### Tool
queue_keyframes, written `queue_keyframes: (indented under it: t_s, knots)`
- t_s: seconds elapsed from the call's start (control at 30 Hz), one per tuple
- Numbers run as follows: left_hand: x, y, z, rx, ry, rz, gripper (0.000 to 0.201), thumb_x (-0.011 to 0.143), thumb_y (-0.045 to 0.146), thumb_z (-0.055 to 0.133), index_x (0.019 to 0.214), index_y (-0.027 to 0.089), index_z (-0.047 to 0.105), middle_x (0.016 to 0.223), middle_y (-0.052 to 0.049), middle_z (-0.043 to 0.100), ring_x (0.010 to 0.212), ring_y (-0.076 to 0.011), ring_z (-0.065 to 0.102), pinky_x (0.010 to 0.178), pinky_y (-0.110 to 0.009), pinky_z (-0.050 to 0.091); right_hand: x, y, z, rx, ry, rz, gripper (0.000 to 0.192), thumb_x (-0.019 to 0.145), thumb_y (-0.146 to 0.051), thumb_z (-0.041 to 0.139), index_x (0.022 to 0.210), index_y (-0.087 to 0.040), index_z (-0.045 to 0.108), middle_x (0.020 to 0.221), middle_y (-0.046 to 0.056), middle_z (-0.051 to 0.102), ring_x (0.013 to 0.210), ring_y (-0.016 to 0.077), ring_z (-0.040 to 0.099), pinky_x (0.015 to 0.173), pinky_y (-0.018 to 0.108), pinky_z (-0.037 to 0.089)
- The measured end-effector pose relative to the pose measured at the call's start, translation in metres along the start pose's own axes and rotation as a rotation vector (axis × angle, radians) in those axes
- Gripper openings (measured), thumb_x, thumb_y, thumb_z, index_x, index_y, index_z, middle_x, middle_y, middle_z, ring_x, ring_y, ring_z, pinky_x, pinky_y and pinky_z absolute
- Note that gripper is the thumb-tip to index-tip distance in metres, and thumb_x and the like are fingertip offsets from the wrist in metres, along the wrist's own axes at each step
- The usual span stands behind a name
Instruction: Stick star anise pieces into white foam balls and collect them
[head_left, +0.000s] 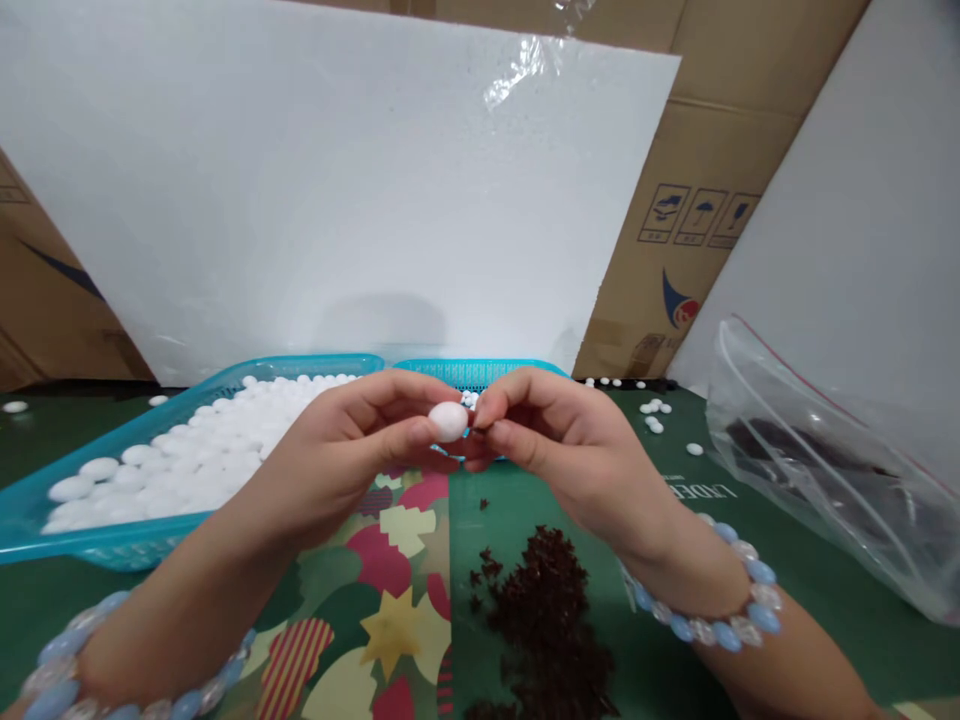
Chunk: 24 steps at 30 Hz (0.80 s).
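A small white egg-shaped piece (448, 421) is held between the thumb and fingers of my left hand (352, 440). Close against its right end, my right hand (570, 450) pinches a tiny dark brown piece (478, 430), mostly covered by the fingertips. Whether the two pieces touch, I cannot tell. Below my hands lies a loose heap of small dark brown, star-like pieces (547, 600) on the green surface. To the left, a blue plastic basket (300, 363) holds many white egg-shaped pieces (187, 455). A second blue basket (480, 374) with some white pieces stands behind my hands, partly hidden.
A clear zip bag (832, 480) with dark contents lies at the right. Several white pieces (655, 407) are scattered near it. A white panel (420, 180) leans against cardboard (720, 150) at the back. Under my left arm is a patterned sheet (390, 630).
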<state>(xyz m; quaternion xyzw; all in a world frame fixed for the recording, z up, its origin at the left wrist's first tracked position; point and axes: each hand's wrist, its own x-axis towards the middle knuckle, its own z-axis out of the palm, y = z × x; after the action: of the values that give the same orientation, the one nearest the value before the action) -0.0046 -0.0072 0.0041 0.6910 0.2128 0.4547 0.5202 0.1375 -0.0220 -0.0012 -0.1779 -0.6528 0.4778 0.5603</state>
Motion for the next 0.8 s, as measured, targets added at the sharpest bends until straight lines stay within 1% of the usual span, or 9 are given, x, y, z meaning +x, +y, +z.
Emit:
queue_keyframes:
  t_s: [0.2,0.37,0.5,0.8]
  knots:
    - [-0.0010,0.0007,0.0007,0.027,0.013,0.029,0.009,0.062,0.014,0.051,0.068,0.016,0.056,0.060,0.004,0.059,0.055,-0.0063,0.055,0.051,-0.014,0.046,0.0008,-0.0002,0.0003,-0.006,-0.003,0.013,0.007,0.059,-0.008,0.047,0.056,-0.015,0.046,0.053,-0.005,0.048,0.049,0.0030,0.046,0.046,0.014,0.040]
    - [0.0004,-0.0002,0.0010,0.050,0.014,0.030,0.010,0.062,0.014,0.050,0.069,0.018,0.056,0.060,0.005,0.059,0.055,-0.0061,0.055,0.051,-0.014,0.045,0.0000,0.0006,0.0000,-0.047,-0.004,0.005,0.007,0.059,-0.009,0.048,0.056,-0.016,0.047,0.054,-0.004,0.048,0.050,0.0042,0.046,0.047,0.016,0.040]
    - [0.0002,-0.0007,0.0005,0.053,0.011,0.037,0.010,0.063,0.013,0.050,0.070,0.017,0.056,0.061,0.004,0.059,0.057,-0.0064,0.055,0.052,-0.014,0.045,0.0003,0.0017,-0.0004,-0.054,0.001,-0.004,0.007,0.059,-0.009,0.047,0.057,-0.016,0.047,0.054,-0.004,0.048,0.049,0.0040,0.046,0.047,0.016,0.041]
    - [0.0004,-0.0008,0.0025,0.023,0.000,0.030,0.009,0.063,0.014,0.050,0.069,0.019,0.056,0.060,0.006,0.060,0.056,-0.0071,0.056,0.053,-0.015,0.047,0.0012,0.0031,0.0000,0.030,-0.013,-0.003,0.009,0.059,-0.007,0.047,0.056,-0.015,0.046,0.053,-0.005,0.048,0.048,0.0025,0.047,0.047,0.012,0.042]
